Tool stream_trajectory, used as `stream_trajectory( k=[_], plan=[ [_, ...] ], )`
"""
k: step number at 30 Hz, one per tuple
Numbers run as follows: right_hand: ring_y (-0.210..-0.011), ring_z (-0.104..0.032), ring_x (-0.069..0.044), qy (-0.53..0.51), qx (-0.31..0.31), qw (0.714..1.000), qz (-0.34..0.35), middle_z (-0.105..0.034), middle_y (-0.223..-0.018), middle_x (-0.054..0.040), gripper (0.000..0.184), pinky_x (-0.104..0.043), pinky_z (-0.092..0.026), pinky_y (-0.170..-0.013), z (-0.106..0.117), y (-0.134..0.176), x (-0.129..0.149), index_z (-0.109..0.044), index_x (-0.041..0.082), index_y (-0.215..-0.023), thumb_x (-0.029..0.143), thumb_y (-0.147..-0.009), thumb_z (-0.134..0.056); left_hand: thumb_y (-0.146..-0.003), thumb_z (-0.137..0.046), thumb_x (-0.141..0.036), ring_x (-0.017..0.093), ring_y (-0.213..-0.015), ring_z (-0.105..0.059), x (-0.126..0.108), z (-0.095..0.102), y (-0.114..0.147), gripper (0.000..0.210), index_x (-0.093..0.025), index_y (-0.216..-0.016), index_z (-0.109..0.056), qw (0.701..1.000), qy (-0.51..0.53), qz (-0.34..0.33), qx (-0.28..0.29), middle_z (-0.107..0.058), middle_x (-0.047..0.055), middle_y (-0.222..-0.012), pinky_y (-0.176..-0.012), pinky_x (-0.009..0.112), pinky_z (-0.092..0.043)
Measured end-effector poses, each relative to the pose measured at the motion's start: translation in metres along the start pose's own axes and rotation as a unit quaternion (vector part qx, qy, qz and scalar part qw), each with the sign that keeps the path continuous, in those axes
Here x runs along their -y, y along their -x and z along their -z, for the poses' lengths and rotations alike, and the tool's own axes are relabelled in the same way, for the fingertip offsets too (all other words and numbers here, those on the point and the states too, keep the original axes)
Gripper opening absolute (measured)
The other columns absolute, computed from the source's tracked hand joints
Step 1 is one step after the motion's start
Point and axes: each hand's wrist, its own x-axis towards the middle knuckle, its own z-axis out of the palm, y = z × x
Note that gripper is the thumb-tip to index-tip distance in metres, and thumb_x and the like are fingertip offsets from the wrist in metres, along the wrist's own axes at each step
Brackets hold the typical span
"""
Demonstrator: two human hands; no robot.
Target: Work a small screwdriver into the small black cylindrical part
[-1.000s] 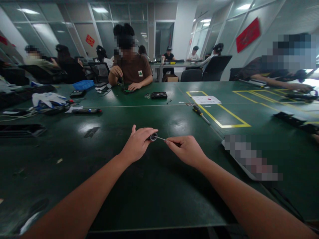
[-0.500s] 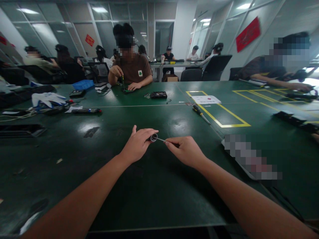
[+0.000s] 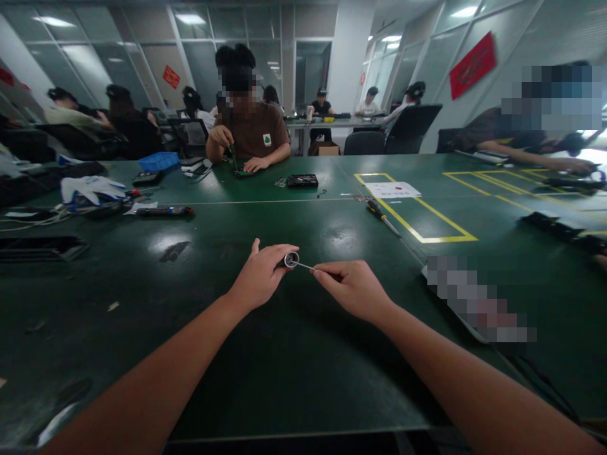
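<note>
My left hand is closed around a small round part with a pale metal rim and a dark inside. Its open end faces right, toward my other hand. My right hand grips a tool with a thin metal shaft, which looks like a screwdriver; its handle is hidden in the palm. The shaft's tip reaches into the rim of the round part. Both hands are held over the green table.
A black and yellow screwdriver lies beyond my right hand, near a paper sheet. A power strip, partly blurred, lies at the right. White gloves and a blue tray are at the left. A co-worker sits opposite.
The round part has turned slightly, so its rim and inside face me a little more. Both hands keep nearly the same place and grip.
</note>
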Motion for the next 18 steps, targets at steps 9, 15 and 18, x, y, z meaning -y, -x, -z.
stream_trajectory(
  k=[9,15,18],
  plan=[
    [-0.052,-0.048,-0.011,0.038,-0.013,0.999,-0.004,-0.055,-0.059,0.0033,0.035,-0.028,-0.033,-0.056,0.0009,-0.0011,-0.0011,-0.076,0.020,-0.081,0.034,-0.099,-0.050,-0.100,-0.051,-0.019,0.025,-0.132,-0.057,-0.0036,0.0031,0.0001,0.036,-0.029,-0.134,-0.058,1.000,-0.018,-0.004,-0.004,-0.065,0.004,-0.138,-0.122,0.070,-0.011],
    [-0.054,-0.053,-0.013,0.037,-0.022,0.999,-0.015,-0.064,-0.064,0.0014,0.028,-0.029,-0.036,-0.059,-0.0023,-0.0007,-0.0031,-0.079,0.021,-0.098,0.032,-0.097,-0.054,-0.100,-0.052,-0.018,0.025,-0.131,-0.057,-0.0034,0.0021,-0.0001,0.038,-0.031,-0.135,-0.058,1.000,-0.026,-0.014,0.005,-0.065,0.004,-0.138,-0.121,0.072,-0.012],
    [-0.058,-0.055,-0.014,-0.037,-0.031,0.998,-0.036,-0.064,-0.069,0.0012,0.028,-0.029,-0.039,-0.060,-0.0035,-0.0005,-0.0050,-0.071,0.020,-0.115,0.034,-0.093,-0.060,-0.099,-0.052,-0.017,0.025,-0.132,-0.056,-0.0013,0.0012,0.0003,0.038,-0.030,-0.134,-0.058,1.000,-0.029,-0.008,-0.002,-0.065,0.004,-0.137,-0.121,0.071,-0.013]
  ],
)
